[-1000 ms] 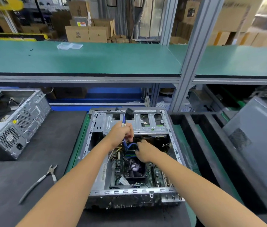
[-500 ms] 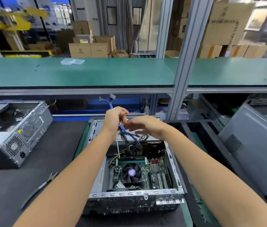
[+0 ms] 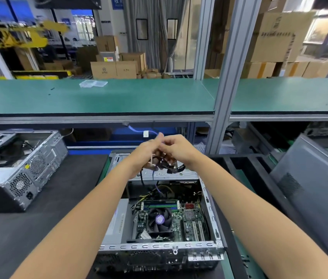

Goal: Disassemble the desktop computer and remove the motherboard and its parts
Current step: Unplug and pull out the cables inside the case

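Head view: both hands raised together above far end of open computer case (image 3: 160, 247), close to each other, fingers touching or almost touching

Left hand (image 3: 146, 153) curled around bundle of cables (image 3: 171, 168); black wires with small connectors hanging out under palm, toward right. Blue cable (image 3: 134, 129) rising from top of this hand up and to left, with white connector (image 3: 146, 134) just above knuckles. One thin blue wire dropping from under hand into case

Right hand (image 3: 176, 148) with fingers bent and pinching same bundle, directly beside left hand; exact grip of fingertips hidden between two hands

Below both forearms, between them: motherboard (image 3: 189, 222) lying inside case, with black cooler fan (image 3: 160, 220) in middle, memory slots (image 3: 160, 204) at its far side, white expansion slots to right

Far to left of left forearm: second computer case (image 3: 22, 176), silver, lying on side on dark mat (image 3: 58, 208). To right of right forearm: grey side panel (image 3: 316, 200) standing tilted. Beyond hands, higher: green shelf (image 3: 118, 97) with small clear plastic box (image 3: 93, 83), behind it cardboard boxes (image 3: 113, 69)
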The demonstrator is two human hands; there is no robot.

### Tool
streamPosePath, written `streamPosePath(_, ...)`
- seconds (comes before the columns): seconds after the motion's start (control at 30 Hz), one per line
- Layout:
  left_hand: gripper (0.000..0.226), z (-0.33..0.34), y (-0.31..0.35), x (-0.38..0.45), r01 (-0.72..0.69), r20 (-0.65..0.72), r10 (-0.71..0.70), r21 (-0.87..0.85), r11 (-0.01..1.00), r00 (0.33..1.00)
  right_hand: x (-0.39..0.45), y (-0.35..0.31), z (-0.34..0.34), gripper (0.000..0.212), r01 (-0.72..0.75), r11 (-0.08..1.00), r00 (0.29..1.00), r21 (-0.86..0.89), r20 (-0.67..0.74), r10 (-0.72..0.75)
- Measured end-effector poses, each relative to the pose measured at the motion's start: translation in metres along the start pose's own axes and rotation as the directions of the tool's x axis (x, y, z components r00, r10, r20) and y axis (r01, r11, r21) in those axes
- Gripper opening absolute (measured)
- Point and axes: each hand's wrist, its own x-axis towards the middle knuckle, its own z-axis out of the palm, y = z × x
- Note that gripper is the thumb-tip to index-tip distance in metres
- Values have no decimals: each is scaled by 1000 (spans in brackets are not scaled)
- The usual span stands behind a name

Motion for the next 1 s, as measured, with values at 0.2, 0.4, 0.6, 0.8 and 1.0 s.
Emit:
streamPosePath(0.2,28,3,-9,-4,-68,58,63,90,994,996,8,10,-15,27,-86,987,953,139,-278,123)
streamPosePath(0.4,30,4,-20,-4,-145,-112,168,193,970,979,6,26,-23,40,-165,974,894,154,-395,214)
streamPosePath(0.6,36,-4,-43,6,-168,-446,242,200,965,862,7,37,-15,31,-211,975,862,72,-456,221)
streamPosePath(0.8,36,-16,-55,10,-53,-570,238,322,945,786,3,52,-5,34,-232,954,878,-188,-462,123)
streamPosePath(1.0,36,-18,-67,5,32,-568,83,189,981,819,-1,42,2,28,-269,961,893,63,-358,274)
